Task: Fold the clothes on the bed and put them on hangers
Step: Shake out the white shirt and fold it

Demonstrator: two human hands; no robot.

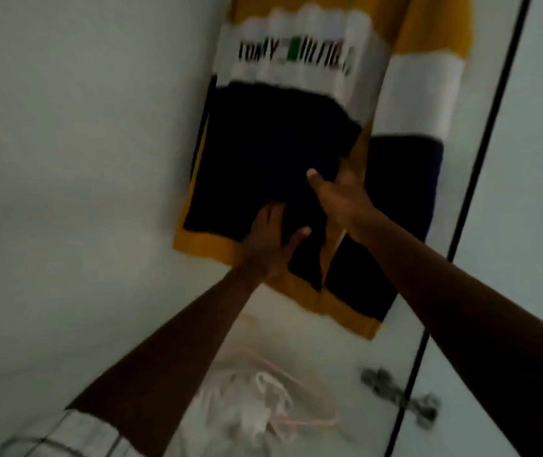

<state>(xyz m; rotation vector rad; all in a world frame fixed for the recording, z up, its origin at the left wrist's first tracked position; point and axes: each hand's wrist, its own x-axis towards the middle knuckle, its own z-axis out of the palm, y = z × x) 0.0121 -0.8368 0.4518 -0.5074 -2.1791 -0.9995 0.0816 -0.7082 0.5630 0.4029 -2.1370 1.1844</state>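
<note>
A yellow, white and dark navy striped shirt [309, 51] with black lettering lies spread on the white bed [65, 159]. A dark navy folded part [263, 159] rests over its lower half. My left hand [268, 245] presses flat on the navy part near the shirt's yellow hem, fingers apart. My right hand [339, 196] grips the edge of the navy fold, thumb on top. The picture is blurred by motion.
Pale pink hangers [283, 394] lie in a loose pile on the bed below my arms. A dark grey handle-like fitting [399, 394] shows at lower right. A black line [481, 159] runs down a pale panel on the right.
</note>
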